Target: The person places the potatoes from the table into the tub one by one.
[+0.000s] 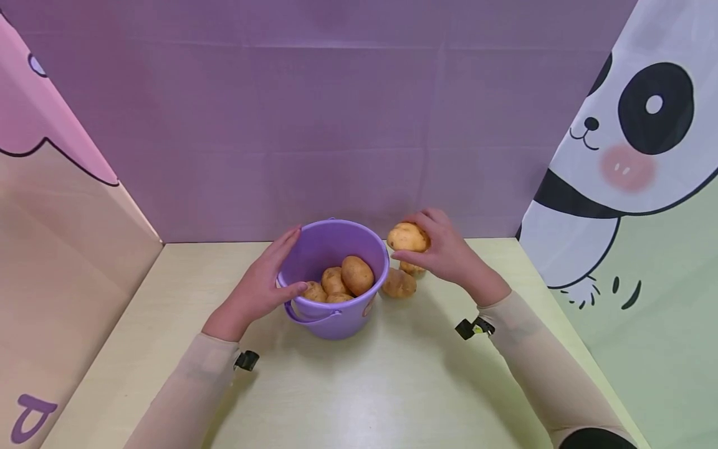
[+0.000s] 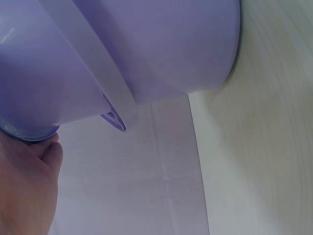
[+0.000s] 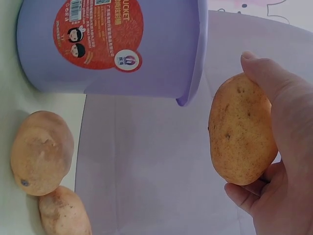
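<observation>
My right hand [image 1: 445, 249] grips a potato [image 3: 242, 129] between thumb and fingers, just right of the purple bucket [image 1: 336, 321] and about level with its rim. My left hand [image 1: 258, 284] holds the bucket's left rim, the thumb reaching over the near edge and the fingers along the far side. Several potatoes [image 1: 357, 275] lie inside the bucket. On the table to its right rest two more, a nearer potato [image 3: 42, 152] and another potato [image 3: 64, 211] beside it, partly hidden by my right hand in the head view.
The bucket's handle [image 1: 314, 320] hangs down on the near side. A pale wooden table [image 1: 359, 399] carries everything. A purple cloth wall [image 1: 336, 125] rises close behind the bucket, with printed panels at the left and right, the right one showing a panda [image 1: 622, 168].
</observation>
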{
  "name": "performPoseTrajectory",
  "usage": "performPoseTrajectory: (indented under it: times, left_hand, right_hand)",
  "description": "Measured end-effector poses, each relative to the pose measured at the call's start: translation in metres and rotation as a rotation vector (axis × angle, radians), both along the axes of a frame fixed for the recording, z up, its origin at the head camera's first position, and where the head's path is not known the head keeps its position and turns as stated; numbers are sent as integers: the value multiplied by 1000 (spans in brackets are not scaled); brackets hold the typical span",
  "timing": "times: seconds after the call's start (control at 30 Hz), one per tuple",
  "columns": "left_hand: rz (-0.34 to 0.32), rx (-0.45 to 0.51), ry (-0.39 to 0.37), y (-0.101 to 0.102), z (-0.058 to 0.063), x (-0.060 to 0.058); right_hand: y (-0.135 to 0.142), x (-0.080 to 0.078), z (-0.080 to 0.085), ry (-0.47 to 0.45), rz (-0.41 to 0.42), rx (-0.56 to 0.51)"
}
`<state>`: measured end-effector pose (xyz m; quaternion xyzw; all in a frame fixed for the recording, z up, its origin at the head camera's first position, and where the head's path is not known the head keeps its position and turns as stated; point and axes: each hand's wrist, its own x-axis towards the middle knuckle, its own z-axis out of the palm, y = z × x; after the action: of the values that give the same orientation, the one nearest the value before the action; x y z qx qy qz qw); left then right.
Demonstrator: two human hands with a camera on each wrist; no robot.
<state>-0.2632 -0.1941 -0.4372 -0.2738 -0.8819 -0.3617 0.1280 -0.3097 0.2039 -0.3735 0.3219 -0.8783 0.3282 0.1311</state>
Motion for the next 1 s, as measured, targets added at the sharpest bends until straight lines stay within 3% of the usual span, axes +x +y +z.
performPoseTrajectory:
  times: [0.53, 1.0]
  left_hand:
    - [7, 2, -6, -1, 0, 0]
    - [5, 5, -10, -1, -1, 0]
  right_hand:
    - [-25, -2, 7, 58, 61, 29]
    - [-44, 1, 14, 31, 84, 73]
